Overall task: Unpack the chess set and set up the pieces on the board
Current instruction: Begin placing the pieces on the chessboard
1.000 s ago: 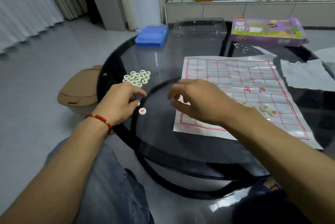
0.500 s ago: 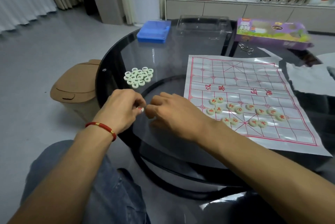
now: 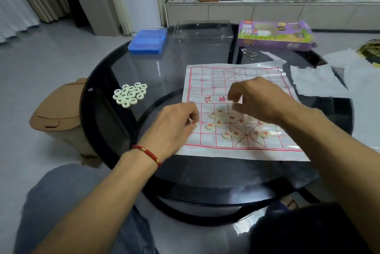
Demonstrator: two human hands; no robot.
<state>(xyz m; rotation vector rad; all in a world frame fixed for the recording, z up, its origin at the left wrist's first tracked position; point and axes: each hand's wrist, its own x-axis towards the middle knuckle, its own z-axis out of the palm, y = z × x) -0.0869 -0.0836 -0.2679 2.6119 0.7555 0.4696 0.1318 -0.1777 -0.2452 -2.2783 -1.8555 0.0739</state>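
Now moved right over the paper board (image 3: pixel 236 81): right hand (image 3: pixel 259 99) pinching a pale piece (image 3: pixel 236 103), left hand (image 3: pixel 174 126) pinching another (image 3: pixel 190 120) near the red-marked pieces (image 3: pixel 220 122).

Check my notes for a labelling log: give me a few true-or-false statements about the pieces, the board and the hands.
1. The black-lettered pieces lie in a cluster off the board. True.
2. The red-lettered pieces lie on the bare glass. False: they are on the board.
3. The right hand pinches a piece above the board. True.
4. The blue box sits on the board. False: it sits on the table beyond it.
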